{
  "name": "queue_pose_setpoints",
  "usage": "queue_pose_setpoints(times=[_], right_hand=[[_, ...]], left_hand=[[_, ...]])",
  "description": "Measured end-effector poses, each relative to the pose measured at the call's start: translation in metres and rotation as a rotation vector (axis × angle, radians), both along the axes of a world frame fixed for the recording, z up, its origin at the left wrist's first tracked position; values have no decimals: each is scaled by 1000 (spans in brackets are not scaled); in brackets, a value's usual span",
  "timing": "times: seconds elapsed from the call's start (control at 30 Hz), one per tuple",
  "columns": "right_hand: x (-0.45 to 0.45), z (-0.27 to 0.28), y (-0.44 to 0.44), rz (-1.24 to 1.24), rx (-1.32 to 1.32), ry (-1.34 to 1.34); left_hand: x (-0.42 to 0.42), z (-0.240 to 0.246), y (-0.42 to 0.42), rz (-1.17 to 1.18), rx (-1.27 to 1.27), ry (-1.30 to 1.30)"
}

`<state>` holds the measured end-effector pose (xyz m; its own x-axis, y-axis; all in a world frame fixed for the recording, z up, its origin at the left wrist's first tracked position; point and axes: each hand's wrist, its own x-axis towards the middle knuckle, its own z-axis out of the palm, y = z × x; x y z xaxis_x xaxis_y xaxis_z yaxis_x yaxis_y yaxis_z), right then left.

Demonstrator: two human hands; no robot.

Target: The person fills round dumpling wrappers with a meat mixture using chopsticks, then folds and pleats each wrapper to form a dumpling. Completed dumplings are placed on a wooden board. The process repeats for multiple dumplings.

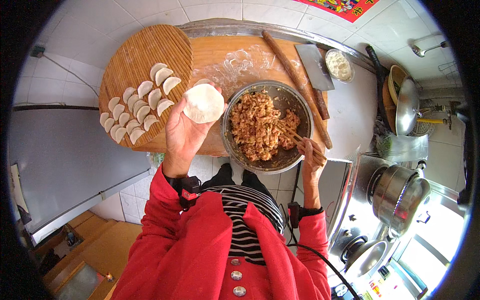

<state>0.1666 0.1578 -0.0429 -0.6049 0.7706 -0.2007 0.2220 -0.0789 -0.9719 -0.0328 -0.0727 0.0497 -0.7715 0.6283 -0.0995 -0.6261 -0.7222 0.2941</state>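
Note:
My left hand holds a round dough wrapper flat on its palm and fingers. Another pale piece of dough shows partly behind it. My right hand grips a pair of wooden chopsticks, whose tips are in the minced filling. That filling lies in a round metal bowl at the near edge of the wooden board. To the left, folded dumplings rest in rows on a round ribbed tray.
A long rolling pin and a cleaver lie right of the bowl. Beyond the cleaver stands a dish of flour. Pans hang or lean at the right wall, and a metal pot sits on the stove.

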Motion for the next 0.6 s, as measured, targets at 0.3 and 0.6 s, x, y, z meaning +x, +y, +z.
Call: queue_pose_setpoints(times=[0.3,0.6], right_hand=[[-2,-2,-20,-82,-15,104],[-6,-4,-33,-155,-274,212]], left_hand=[[13,-8,-1,-130,-122,-82],[12,-12,-4,-171,-36,-153]])
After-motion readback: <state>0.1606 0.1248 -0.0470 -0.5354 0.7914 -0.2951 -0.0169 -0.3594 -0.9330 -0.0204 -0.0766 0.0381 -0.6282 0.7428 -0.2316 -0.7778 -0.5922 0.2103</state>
